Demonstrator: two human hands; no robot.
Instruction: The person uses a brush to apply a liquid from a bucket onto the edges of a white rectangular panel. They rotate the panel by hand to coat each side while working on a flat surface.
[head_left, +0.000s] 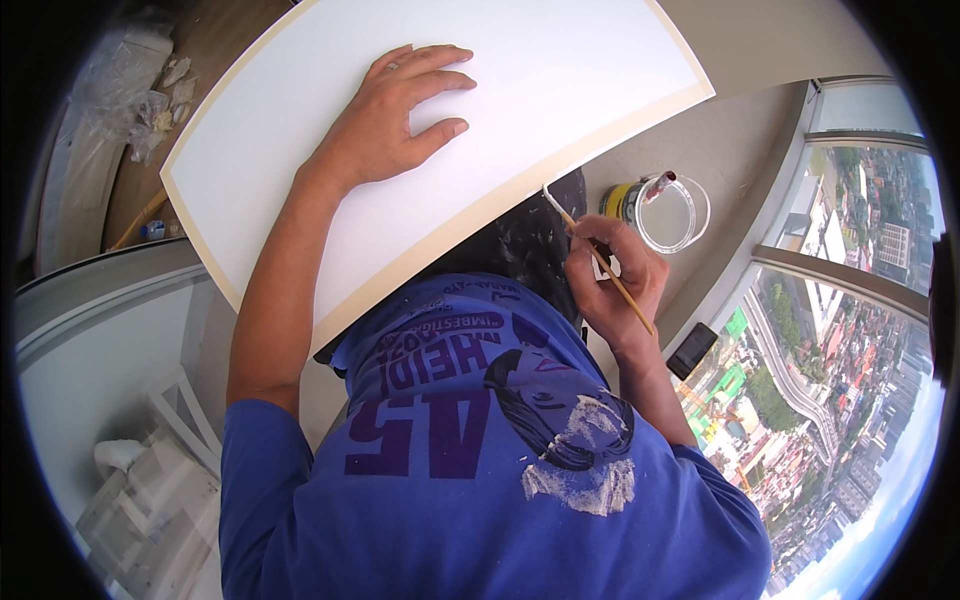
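Note:
A white panel with a beige border strip lies tilted across my lap. My left hand rests on its white face, palm down, fingers and thumb spread. In my right hand is a thin paintbrush with a wooden handle, pinched between thumb and fingers. The brush's white-coated tip is close to the panel's near edge on the right; whether it touches I cannot tell. Just beyond that hand stands a paint can of whitish paint, with a reddish-brown-ended tool at its rim.
A dark phone lies by the window frame on the right, with a city far below the glass. Clear plastic wrapping and scraps sit at the far left. White furniture stands at the lower left.

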